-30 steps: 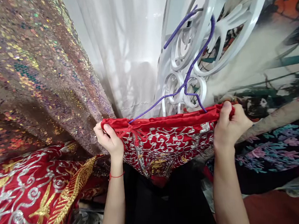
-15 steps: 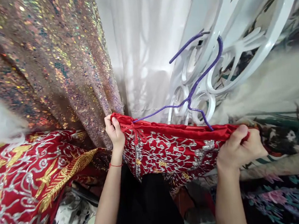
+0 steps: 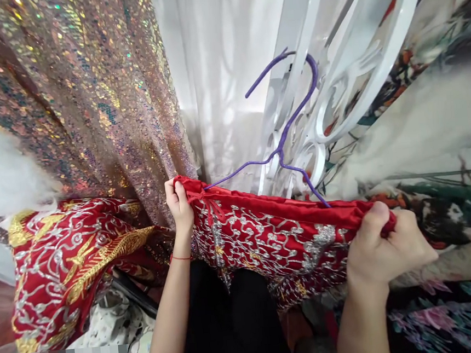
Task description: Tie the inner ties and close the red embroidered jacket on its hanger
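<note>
A red garment (image 3: 273, 233) with silver and gold embroidery hangs on a purple wire hanger (image 3: 285, 133). The hanger's hook sits over a white ornate metal frame (image 3: 334, 80). My left hand (image 3: 179, 203) pinches the garment's red top band at its left end, and a thin red string circles that wrist. My right hand (image 3: 384, 246) grips the same band at its right end. The band is stretched between both hands, sloping down to the right.
A sequined iridescent fabric (image 3: 80, 96) hangs at the left, with a white sheer curtain (image 3: 218, 73) behind. A second red embroidered garment (image 3: 65, 263) lies at lower left. Floral printed fabrics (image 3: 438, 191) fill the right. Black cloth (image 3: 232, 325) hangs below the garment.
The view has shifted, so hands and garment now sit lower and further right in the frame. The band went from level to sloping down right. Both hands keep their grip.
</note>
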Demonstrator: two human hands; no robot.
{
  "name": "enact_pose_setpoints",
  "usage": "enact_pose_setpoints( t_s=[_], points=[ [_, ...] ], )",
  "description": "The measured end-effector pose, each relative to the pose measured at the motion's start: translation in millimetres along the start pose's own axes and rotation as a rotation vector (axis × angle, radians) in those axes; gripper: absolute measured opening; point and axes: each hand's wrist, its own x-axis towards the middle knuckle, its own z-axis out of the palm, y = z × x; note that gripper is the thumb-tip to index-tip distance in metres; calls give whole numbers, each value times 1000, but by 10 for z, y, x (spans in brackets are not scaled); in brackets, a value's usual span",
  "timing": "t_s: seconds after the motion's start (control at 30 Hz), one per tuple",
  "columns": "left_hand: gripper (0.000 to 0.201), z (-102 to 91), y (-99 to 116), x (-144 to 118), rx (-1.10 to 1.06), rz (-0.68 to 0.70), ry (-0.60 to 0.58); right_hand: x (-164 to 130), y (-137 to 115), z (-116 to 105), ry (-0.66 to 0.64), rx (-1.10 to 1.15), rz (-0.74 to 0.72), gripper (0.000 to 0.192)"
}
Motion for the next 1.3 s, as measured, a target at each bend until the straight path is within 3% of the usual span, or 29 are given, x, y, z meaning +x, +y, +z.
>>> enact_pose_setpoints(
  t_s=[0.27,0.57,0.87,1.3],
  points=[
    [47,-17,-6,26,-4,13,-19,-40,50,68,68,-24,10,33],
    [42,-15,19,-21,-8,62,37,-6,75,86,37,-16,-4,33],
    [46,-134,50,-17,51,57,-30,-16,40,118,63,-48,42,36],
    [46,-141,65,-38,41,43,-13,-3,-11,80,30,-49,59,35]
  ],
)
